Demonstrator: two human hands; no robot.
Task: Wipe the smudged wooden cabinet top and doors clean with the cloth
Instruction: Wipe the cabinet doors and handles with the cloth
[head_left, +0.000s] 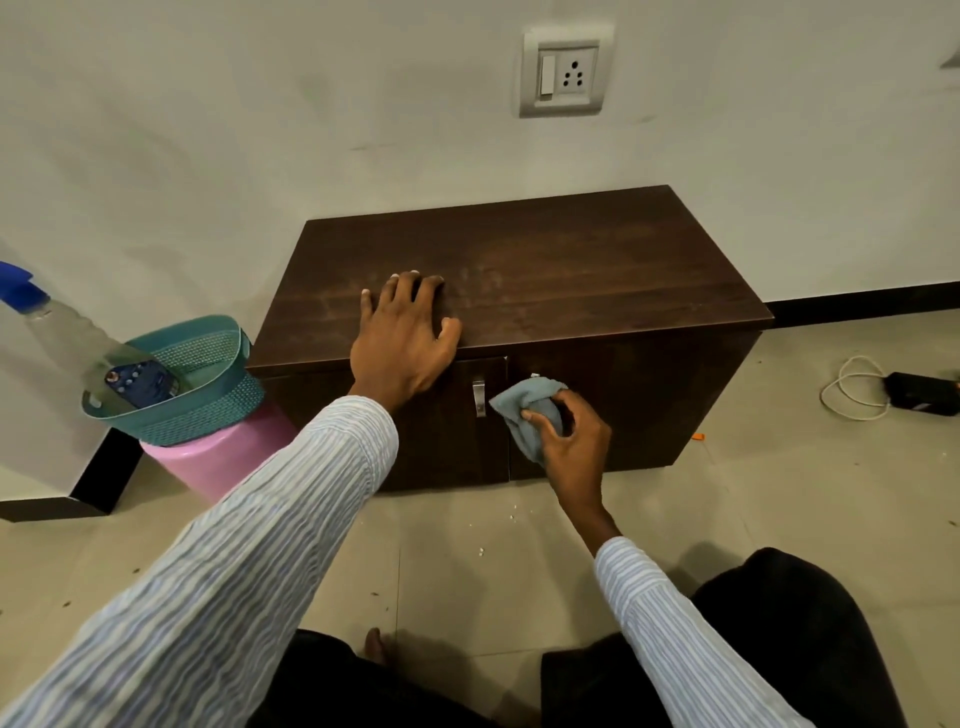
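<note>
My left hand (402, 332) flat, fingers spread, on dark wooden cabinet (571, 270) top | my right hand (566, 441) clutches bunched grey-blue cloth (524, 402) against door below

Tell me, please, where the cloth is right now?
In the head view, the grey-blue cloth is bunched in the right hand, pressed against the cabinet's right door, just right of the left door's metal handle.

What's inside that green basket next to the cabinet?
The teal plastic mesh basket on the pink round tub holds a clear spray bottle with a dark blue label. Its walls hide whatever lies at the bottom.
</note>
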